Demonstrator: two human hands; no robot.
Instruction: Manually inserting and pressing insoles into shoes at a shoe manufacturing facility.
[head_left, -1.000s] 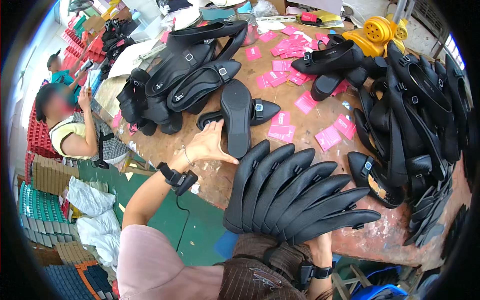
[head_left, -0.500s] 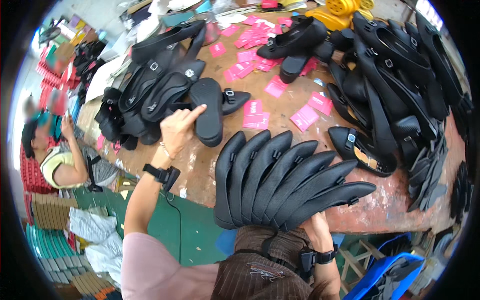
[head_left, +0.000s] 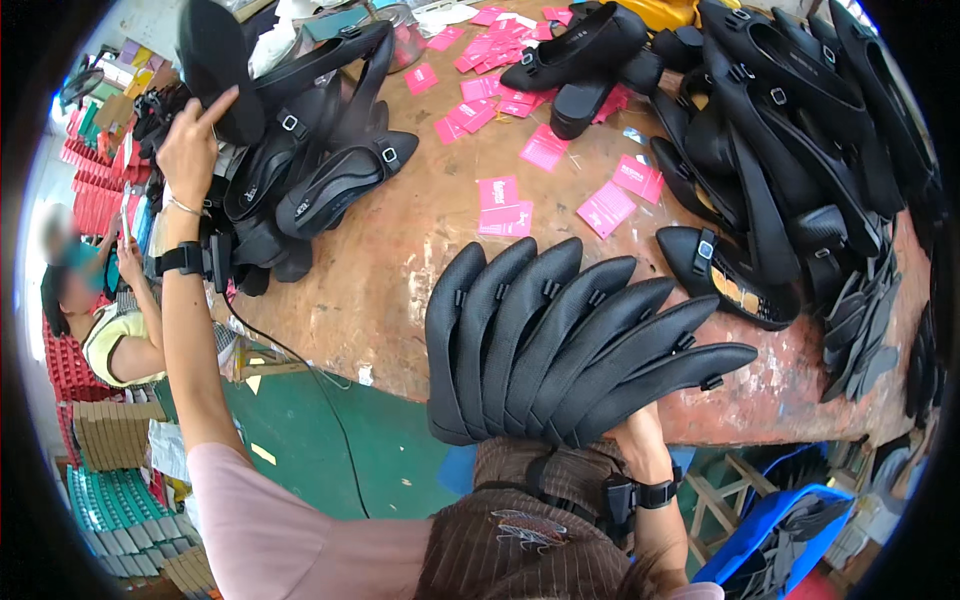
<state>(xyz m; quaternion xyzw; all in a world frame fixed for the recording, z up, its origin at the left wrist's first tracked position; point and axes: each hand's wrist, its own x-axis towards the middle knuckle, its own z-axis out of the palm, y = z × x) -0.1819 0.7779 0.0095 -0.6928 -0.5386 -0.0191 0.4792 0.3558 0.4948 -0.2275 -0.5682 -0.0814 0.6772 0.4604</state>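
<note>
My left hand (head_left: 190,150) is at the far left, closed on a black shoe (head_left: 215,60) with its dark sole showing. The index finger lies stretched along that sole, and the other fingers are partly hidden. Below and beside it is a heap of black buckled shoes (head_left: 345,190) on the table. At the near edge, my right hand (head_left: 640,440) supports a fan of several black pointed shoes (head_left: 545,350), nested heel to heel with toes pointing away. Most of its fingers are hidden beneath the shoes.
Pink cards (head_left: 505,205) lie scattered over the wooden table (head_left: 370,300). More black shoes (head_left: 760,150) are piled at the right, with grey insole-like pieces (head_left: 865,310) beside them. A blue crate (head_left: 790,545) stands below right. A person (head_left: 120,340) works at the left.
My left hand has carried the black shoe from the table's middle leftward and away, over the heap. The buckled toe beside it has left that spot. The right hand and fan stay nearly in place.
</note>
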